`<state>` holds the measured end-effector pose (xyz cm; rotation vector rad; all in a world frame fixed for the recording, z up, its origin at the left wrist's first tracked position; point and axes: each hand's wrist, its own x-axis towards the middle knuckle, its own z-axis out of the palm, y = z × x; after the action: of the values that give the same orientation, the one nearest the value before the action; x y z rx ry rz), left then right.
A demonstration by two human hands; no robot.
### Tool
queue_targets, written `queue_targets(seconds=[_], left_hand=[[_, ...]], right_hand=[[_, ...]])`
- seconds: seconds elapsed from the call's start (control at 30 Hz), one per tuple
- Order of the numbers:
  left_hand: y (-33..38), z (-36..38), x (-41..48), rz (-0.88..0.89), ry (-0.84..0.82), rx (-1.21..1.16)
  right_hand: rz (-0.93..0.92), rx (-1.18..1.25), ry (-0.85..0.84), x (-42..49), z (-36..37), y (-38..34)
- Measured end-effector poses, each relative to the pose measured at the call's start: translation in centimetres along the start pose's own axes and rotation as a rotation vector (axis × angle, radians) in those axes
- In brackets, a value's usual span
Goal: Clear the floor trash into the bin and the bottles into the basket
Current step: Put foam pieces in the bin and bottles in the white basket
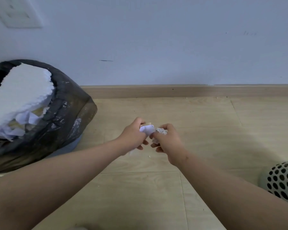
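Observation:
My left hand [133, 136] and my right hand [167, 141] meet above the wooden floor in the middle of the view. My left hand grips crumpled white paper [146, 129]. My right hand pinches a rough white scrap [161, 130] right beside it. The bin [70, 117], lined with a black bag, stands at the left against the wall. It is heaped with white foam [22, 90] and paper scraps. At the right edge sits the white perforated basket [283, 180], partly hidden behind my right forearm. No bottle is in view.
A pale wall with a wooden skirting board [189, 91] runs behind the hands. A wall socket plate [15, 12] is at the top left. A few tiny crumbs [149, 156] lie on the floor below the hands.

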<state>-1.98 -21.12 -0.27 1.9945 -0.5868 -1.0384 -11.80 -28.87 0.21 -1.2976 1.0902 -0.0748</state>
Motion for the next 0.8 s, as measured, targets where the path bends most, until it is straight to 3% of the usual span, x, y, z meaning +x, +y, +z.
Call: queue_targets(seconds=[0.13, 0.4, 0.6, 0.7, 0.8], left_hand=[[1.7, -3.5, -1.6, 0.170, 0.166, -0.070], [3.5, -12.9, -7.1, 0.341, 0.689, -0.249], [2.1, -19.2, -11.4, 0.530, 1.160, 0.268], [-0.2, -22.4, -11.1, 0.373, 1.249, 0.500], [-2.7, -23.9, -10.5, 0.131, 1.145, 0.740]], right_hand=[[-0.124, -0.037, -0.012, -0.3, 3.4, -3.1], [-0.265, 0.051, -0.190, -3.5, 12.6, -8.9], [-0.628, -0.267, -0.195, -6.4, 17.2, -11.5], [-0.917, -0.331, -0.169, -7.0, 19.8, -12.2], [-1.116, -0.435, -0.066, -6.7, 22.2, -12.2]])
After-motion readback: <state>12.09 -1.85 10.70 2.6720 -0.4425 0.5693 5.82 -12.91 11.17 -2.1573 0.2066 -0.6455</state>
